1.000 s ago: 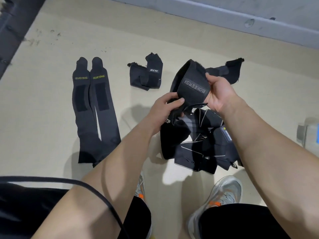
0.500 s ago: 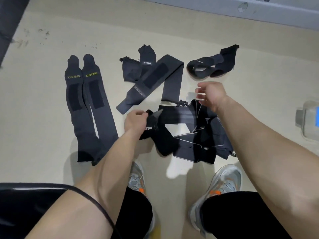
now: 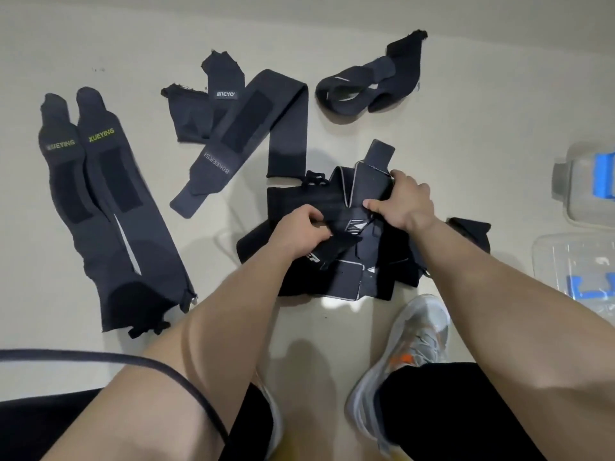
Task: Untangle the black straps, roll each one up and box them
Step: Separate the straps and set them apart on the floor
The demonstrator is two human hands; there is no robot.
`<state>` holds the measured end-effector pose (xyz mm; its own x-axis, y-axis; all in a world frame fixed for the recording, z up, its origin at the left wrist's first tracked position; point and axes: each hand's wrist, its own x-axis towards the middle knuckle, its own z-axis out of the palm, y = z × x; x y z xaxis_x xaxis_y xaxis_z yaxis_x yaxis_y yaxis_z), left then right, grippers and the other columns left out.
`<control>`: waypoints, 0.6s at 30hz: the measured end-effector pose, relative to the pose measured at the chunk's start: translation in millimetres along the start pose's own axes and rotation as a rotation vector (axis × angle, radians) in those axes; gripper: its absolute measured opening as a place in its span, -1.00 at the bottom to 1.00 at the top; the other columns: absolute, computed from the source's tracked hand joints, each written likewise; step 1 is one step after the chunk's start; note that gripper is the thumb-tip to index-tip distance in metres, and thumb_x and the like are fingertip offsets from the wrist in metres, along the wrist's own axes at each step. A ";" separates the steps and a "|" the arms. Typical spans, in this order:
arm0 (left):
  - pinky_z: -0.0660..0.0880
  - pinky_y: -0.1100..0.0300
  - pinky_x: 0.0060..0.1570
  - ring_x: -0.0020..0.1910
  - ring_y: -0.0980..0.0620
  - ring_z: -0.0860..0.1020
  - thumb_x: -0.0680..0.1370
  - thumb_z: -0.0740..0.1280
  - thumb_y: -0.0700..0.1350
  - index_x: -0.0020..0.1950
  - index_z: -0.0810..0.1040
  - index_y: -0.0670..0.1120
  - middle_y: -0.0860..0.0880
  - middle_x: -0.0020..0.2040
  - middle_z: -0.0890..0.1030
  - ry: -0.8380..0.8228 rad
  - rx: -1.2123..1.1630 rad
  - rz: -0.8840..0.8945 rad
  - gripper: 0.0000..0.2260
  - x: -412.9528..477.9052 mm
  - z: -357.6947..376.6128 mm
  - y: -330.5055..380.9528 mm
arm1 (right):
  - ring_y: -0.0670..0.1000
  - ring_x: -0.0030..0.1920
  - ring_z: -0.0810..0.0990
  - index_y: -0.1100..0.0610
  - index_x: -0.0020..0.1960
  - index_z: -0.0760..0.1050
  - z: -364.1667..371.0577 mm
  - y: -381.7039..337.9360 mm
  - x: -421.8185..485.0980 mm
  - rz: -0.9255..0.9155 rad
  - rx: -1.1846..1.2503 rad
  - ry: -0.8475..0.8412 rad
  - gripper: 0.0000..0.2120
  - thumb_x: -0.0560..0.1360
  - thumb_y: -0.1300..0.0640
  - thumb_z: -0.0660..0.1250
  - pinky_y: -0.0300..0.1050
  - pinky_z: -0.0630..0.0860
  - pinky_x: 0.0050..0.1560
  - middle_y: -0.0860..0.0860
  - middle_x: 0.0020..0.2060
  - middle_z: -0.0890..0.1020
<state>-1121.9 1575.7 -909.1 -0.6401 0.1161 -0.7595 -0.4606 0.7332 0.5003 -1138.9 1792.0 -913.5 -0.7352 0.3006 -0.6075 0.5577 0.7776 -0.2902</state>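
View from the head, looking down at a pale floor (image 3: 466, 128). Centre: a tangled pile (image 3: 342, 281) of black straps lying between the person's forearms, just ahead of a grey shoe (image 3: 412, 344).

The left hand (image 3: 298, 232) rests on the pile with fingers curled, pinching a loose strap end (image 3: 339, 249). The right hand (image 3: 404, 202) is at the pile's far side, thumb and fingers curled round a wide pale-edged strap (image 3: 366, 188).

Separated straps lie flat beyond and beside the pile:
- XUEYING pair (image 3: 109, 227), far left, side by side and touching.
- BOKEERSI strap (image 3: 253, 128), folded in a V, its near end just beside the pile.
- MCYO strap (image 3: 196, 111), partly under the BOKEERSI strap.
- looped strap (image 3: 369, 84), top right, apart from the others.

At the right edge are two clear pieces with blue clips: the upper piece (image 3: 585, 201) and the lower piece (image 3: 565, 261). Which is box and which is lid cannot be told, and no strap lies in either.
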 end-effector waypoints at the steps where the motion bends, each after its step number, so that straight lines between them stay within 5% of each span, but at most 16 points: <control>1: 0.39 0.22 0.15 0.16 0.05 0.54 0.50 0.47 -0.01 0.34 0.51 0.02 0.05 0.23 0.58 0.010 -0.015 0.016 -0.58 5.7 2.6 5.2 | 0.23 0.39 0.35 0.04 0.47 0.34 1.7 1.6 3.4 0.018 0.070 0.006 -0.30 0.44 -0.17 0.47 0.11 0.39 0.29 0.03 0.29 0.55; 3: 0.35 0.25 0.17 0.26 0.02 0.52 0.51 0.48 -0.01 0.46 0.43 0.01 0.03 0.32 0.55 0.016 -0.064 0.025 -0.46 16.9 6.7 13.2 | 0.16 0.31 0.50 0.08 0.42 0.42 3.7 3.8 9.7 0.075 0.282 0.055 -0.33 0.41 -0.11 0.52 0.09 0.44 0.33 -0.01 0.13 0.64; 5: 0.35 0.27 0.22 0.30 0.03 0.52 0.50 0.49 -0.02 0.52 0.39 0.02 0.04 0.36 0.54 0.004 -0.124 0.047 -0.40 24.5 10.1 19.1 | 0.04 0.01 0.63 0.15 0.29 0.51 5.3 7.6 14.4 0.098 0.458 0.081 -0.48 0.41 0.04 0.57 -0.03 0.53 0.23 -0.06 -0.14 0.62; 8: 0.44 0.20 0.30 0.22 0.03 0.59 0.49 0.50 -0.10 0.44 0.50 0.05 0.05 0.26 0.63 -0.015 -0.178 0.115 -0.48 30.2 17.5 24.6 | -0.12 -0.29 0.50 0.20 0.25 0.52 1.8 7.5 11.9 0.080 0.629 0.053 -0.57 0.45 0.18 0.56 -0.28 0.49 -0.07 -0.09 -0.31 0.47; 12: 0.59 0.11 -0.03 -0.26 0.00 0.66 0.53 0.47 -0.16 0.02 0.63 0.06 -0.07 -0.24 0.70 -0.052 -0.305 0.134 -0.86 25.2 22.3 30.8 | -0.02 -0.25 0.65 0.24 0.21 0.59 -15.6 -0.3 -6.0 0.015 0.919 -0.077 -0.65 0.44 0.27 0.54 -0.12 0.61 -0.07 0.04 -0.20 0.67; 16: 0.63 -0.04 0.11 -0.10 -0.08 0.71 0.61 0.37 -0.21 0.07 0.65 0.02 -0.16 -0.06 0.74 -0.108 -0.516 0.143 -0.85 8.0 9.2 36.5 | -0.05 -0.25 0.66 0.16 0.28 0.54 -35.2 -15.1 -22.5 -0.150 1.045 -0.185 -0.67 0.53 0.28 0.44 -0.16 0.58 -0.12 -0.08 -0.28 0.69; 18: 0.62 0.14 -0.13 -0.22 0.00 0.68 0.65 0.31 -0.22 0.18 0.63 -0.01 -0.09 -0.11 0.71 -0.181 -0.670 0.138 -0.82 -4.5 -5.1 39.5 | -0.06 -0.18 0.61 0.06 0.31 0.50 -38.3 -18.6 -26.2 -0.142 0.978 -0.152 -0.63 0.51 0.17 0.40 -0.19 0.49 -0.08 -0.06 -0.18 0.66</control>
<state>-1140.4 1600.7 -883.8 -0.6344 0.3308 -0.6987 -0.6990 0.1406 0.7012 -1144.7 1790.8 -863.9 -0.8007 0.1135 -0.5882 0.5905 -0.0161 -0.8069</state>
